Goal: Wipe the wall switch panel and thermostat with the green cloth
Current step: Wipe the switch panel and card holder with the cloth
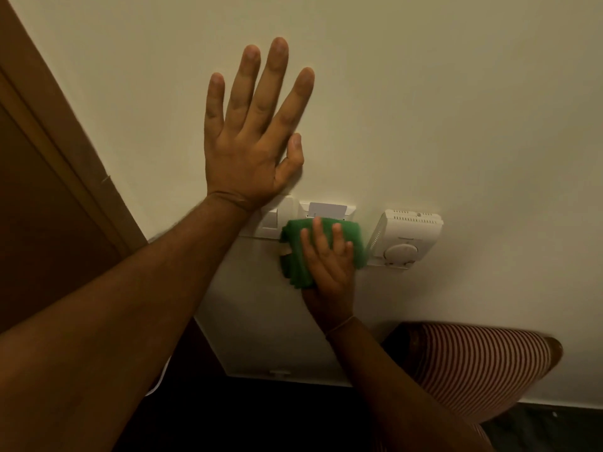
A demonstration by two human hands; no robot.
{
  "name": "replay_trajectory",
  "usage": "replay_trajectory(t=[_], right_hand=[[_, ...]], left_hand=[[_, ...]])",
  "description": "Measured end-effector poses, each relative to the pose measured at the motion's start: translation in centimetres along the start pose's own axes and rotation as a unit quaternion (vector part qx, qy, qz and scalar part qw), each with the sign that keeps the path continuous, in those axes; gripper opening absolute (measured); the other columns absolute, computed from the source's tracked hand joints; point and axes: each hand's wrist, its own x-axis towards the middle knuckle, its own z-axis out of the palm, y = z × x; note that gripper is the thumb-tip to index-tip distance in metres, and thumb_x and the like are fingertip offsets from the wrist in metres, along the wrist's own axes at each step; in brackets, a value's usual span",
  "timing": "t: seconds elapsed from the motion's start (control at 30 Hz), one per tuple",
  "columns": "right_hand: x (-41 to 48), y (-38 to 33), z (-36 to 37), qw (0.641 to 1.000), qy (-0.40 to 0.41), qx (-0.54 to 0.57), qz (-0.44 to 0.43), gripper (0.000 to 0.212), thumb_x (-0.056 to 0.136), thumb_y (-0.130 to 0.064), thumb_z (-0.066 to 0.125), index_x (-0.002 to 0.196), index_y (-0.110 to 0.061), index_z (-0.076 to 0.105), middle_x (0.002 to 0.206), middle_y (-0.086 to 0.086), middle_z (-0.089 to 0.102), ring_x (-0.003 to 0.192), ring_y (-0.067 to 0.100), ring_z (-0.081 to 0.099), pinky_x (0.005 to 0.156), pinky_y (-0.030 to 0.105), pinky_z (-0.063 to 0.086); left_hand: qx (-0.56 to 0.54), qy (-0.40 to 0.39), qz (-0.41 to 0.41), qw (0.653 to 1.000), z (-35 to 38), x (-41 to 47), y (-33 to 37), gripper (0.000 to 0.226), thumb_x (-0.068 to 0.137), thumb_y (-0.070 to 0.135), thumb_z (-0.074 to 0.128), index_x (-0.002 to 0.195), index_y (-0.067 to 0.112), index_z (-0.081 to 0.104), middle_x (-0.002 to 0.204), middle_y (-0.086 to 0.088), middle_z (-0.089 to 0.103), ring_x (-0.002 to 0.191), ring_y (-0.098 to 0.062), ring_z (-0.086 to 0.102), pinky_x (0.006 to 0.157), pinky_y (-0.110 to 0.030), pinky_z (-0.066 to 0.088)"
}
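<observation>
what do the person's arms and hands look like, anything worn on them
Both forearms are bare, with no sleeves showing. The left hand has no rings or watch in view. The right hand has a thin band or thread around its wrist. No gloves on either.

— What sort of place is this?
— It looks like a hotel room, by the door. A key card (327, 208) sits in a wall slot beside a light switch (272, 218), with a dial thermostat (406, 238) just to the right.
— Anything else?
— A plain cream wall (424, 93) and a brown wooden door frame (58, 151) at the left.
</observation>
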Motion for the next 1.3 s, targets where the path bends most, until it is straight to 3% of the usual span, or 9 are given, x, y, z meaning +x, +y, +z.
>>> replay_trajectory(t=[0.13,0.23,0.4,0.47,0.63,0.8,0.9,1.1,1.3], right_hand=[[1.2,-2.3,1.6,0.993,-0.073,0.022,-0.09,0.074,0.093,-0.023,0.077,0.157,-0.018,0.039,0.166,0.001,0.031,0.165,0.016,0.006,0.133,0.037,0.004],[1.1,-1.1,0.8,0.992,-0.072,0.003,-0.106,0.069,0.098,-0.031,0.071,0.158,-0.019,0.038,0.166,0.002,0.03,0.164,0.015,0.007,0.133,0.037,0.009],[-0.2,1.0,-1.1,1.0,0.009,-0.018,0.006,0.062,0.107,-0.031,0.059,0.161,-0.02,0.03,0.175,-0.006,0.015,0.164,0.02,0.013,0.134,0.041,0.007],[0.2,-0.5,-0.4,0.999,0.017,0.006,0.032,0.058,0.108,-0.029,0.055,0.16,-0.019,0.032,0.173,-0.004,0.02,0.164,0.02,0.011,0.134,0.041,0.005],[2.1,-3.5,1.6,0.996,-0.049,0.042,-0.067,0.043,0.112,-0.024,0.047,0.155,-0.016,0.048,0.162,0.005,0.045,0.163,0.017,0.014,0.133,0.037,0.01],[0.4,-0.6,-0.4,1.0,0.001,0.022,-0.001,0.052,0.112,-0.036,0.047,0.159,-0.015,0.036,0.172,-0.002,0.023,0.164,0.019,0.014,0.134,0.041,0.009],[-0.3,-0.3,-0.6,0.998,0.034,0.013,0.06,0.055,0.111,-0.028,0.053,0.16,-0.016,0.03,0.176,-0.007,0.012,0.165,0.021,0.011,0.134,0.042,0.006],[1.1,-2.8,2.1,0.992,-0.072,0.054,-0.089,0.056,0.097,-0.021,0.071,0.15,-0.014,0.055,0.16,0.007,0.047,0.162,0.02,0.015,0.134,0.036,0.007],[0.2,-0.2,0.7,0.991,-0.049,0.012,-0.124,0.058,0.107,-0.033,0.062,0.159,-0.02,0.039,0.169,-0.001,0.029,0.164,0.019,0.014,0.133,0.04,0.013]], left_hand=[[-0.003,-0.004,-0.002,1.0,-0.1,-0.1,0.0,0.07,0.111,0.039,0.041,0.177,0.023,0.024,0.174,-0.018,0.028,0.162,-0.039,0.021,0.137,-0.049,-0.002],[0.0,-0.01,-0.005,1.0,0.1,-0.1,0.1,0.067,0.111,0.04,0.039,0.175,0.021,0.028,0.173,-0.02,0.03,0.161,-0.04,0.023,0.137,-0.049,-0.003],[0.008,0.0,0.003,1.0,0.2,-0.1,0.0,0.068,0.11,0.039,0.043,0.175,0.022,0.03,0.173,-0.019,0.032,0.162,-0.04,0.024,0.137,-0.051,0.001],[0.003,0.001,0.004,1.0,0.4,-0.1,-0.1,0.072,0.11,0.039,0.042,0.177,0.025,0.021,0.173,-0.018,0.03,0.163,-0.038,0.023,0.137,-0.051,0.0],[-0.008,0.001,0.005,1.0,0.7,-0.3,-0.3,0.073,0.11,0.041,0.038,0.176,0.031,0.009,0.176,-0.013,0.015,0.171,-0.033,0.012,0.138,-0.05,-0.001],[0.001,0.003,0.008,1.0,0.7,-0.2,-0.1,0.073,0.109,0.041,0.04,0.176,0.028,0.014,0.174,-0.016,0.023,0.163,-0.036,0.02,0.137,-0.051,0.0],[0.003,0.003,0.004,1.0,0.5,-0.1,-0.1,0.069,0.109,0.038,0.042,0.175,0.024,0.029,0.172,-0.018,0.032,0.161,-0.039,0.025,0.137,-0.052,0.002],[0.012,-0.012,-0.003,1.0,0.0,0.0,0.1,0.064,0.11,0.038,0.04,0.171,0.021,0.035,0.172,-0.019,0.035,0.161,-0.04,0.027,0.137,-0.052,0.004],[0.009,-0.006,-0.004,1.0,0.2,0.0,0.1,0.065,0.111,0.04,0.038,0.172,0.021,0.034,0.172,-0.019,0.033,0.161,-0.04,0.027,0.137,-0.051,0.003]])
